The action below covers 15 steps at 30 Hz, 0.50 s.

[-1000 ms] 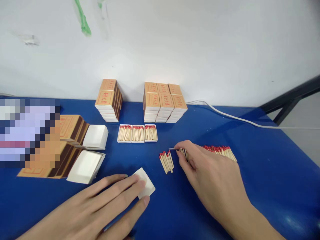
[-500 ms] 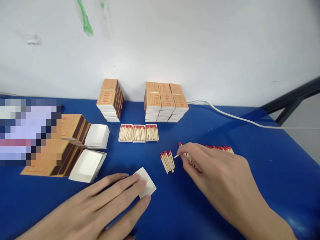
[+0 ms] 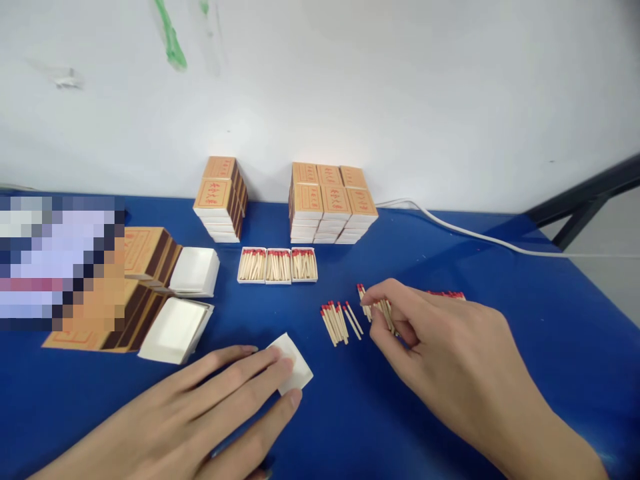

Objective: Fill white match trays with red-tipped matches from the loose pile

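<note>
My left hand (image 3: 225, 407) lies with its fingers stretched out, the fingertips on a small white matchbox tray (image 3: 296, 370) whose open side I cannot see. To its right is a small group of red-tipped matches (image 3: 335, 325), with two matches (image 3: 353, 320) slanting along its right side. My right hand (image 3: 430, 347) reaches down over a pile of loose matches (image 3: 364, 303). Its thumb and index finger are curled close together at the pile, and what is between them is hidden. More matches (image 3: 447, 295) show behind this hand.
Three filled trays (image 3: 278, 265) stand in a row farther back. Stacked matchboxes (image 3: 333, 203) and a second stack (image 3: 220, 200) stand by the wall. White trays (image 3: 175, 330) and box sleeves (image 3: 145, 253) lie at left. A white cable (image 3: 465, 233) crosses the back right.
A match that was between my right thumb and index finger now lies beside the small group. My right hand has moved slightly right, back over the pile. The left hand has stayed put.
</note>
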Tool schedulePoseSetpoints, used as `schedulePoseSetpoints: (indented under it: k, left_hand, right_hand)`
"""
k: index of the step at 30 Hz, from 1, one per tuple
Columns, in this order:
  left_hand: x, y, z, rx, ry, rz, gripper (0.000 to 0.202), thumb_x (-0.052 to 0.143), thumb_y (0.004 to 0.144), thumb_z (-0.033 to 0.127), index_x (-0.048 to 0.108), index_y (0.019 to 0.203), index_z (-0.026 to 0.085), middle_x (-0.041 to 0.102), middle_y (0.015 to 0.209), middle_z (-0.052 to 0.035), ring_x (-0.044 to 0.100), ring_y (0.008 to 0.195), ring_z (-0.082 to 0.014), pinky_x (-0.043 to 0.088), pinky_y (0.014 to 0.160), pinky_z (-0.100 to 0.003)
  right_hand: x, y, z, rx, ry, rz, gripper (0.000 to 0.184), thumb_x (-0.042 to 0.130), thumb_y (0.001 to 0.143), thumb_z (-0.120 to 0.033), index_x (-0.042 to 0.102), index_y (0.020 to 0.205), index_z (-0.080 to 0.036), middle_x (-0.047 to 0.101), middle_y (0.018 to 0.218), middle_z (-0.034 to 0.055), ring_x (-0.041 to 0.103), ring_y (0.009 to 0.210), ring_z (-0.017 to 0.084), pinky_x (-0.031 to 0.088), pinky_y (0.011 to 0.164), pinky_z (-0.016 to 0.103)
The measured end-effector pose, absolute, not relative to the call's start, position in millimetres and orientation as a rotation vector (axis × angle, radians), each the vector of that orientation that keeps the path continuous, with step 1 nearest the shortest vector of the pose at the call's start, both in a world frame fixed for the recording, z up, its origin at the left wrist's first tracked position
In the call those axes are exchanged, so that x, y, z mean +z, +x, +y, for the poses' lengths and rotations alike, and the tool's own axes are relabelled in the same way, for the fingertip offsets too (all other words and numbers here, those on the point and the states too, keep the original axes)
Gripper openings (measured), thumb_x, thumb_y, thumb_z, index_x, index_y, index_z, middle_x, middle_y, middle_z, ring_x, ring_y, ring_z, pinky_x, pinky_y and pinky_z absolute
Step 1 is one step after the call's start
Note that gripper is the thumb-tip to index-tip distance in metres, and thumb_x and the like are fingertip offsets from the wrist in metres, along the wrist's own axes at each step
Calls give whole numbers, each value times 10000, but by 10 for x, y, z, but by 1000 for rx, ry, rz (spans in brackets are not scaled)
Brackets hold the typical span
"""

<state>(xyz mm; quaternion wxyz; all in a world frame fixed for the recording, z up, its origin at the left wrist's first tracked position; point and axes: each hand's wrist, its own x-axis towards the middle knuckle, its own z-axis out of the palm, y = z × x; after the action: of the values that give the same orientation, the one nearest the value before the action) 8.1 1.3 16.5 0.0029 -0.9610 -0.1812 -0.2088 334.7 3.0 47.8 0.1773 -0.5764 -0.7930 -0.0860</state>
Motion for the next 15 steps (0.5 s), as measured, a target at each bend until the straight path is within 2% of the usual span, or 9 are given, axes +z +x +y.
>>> schedulePoseSetpoints:
  k: [3,8,15]
  left_hand:
    - [168,102,-8,-688,-3026,-628,405,505,1242,323,743,1539,182,711,1651,-51,519,1638,-239,215,1488,-409]
    - [183,129,-20,-724,-3005,-674,386,539,1239,373,762,1506,204,739,1620,-30,536,1633,-209,220,1493,-375]
    - [177,104,20,-687,-2989,-606,410,585,1214,400,763,1525,201,721,1643,-39,573,1594,-227,216,1494,-393]
  right_hand:
    - [458,3320,12,-227,-1648,-2291,205,561,1055,-204,734,953,-251,614,602,-66,595,452,155,321,506,322]
    - [453,3294,-9,-169,-1711,-2294,205,637,1077,-354,699,906,-258,627,594,-64,599,434,176,316,481,331]
    - [359,3264,6,-225,-1733,-2232,233,626,1085,-279,687,863,-250,619,586,-74,573,404,144,325,460,304]
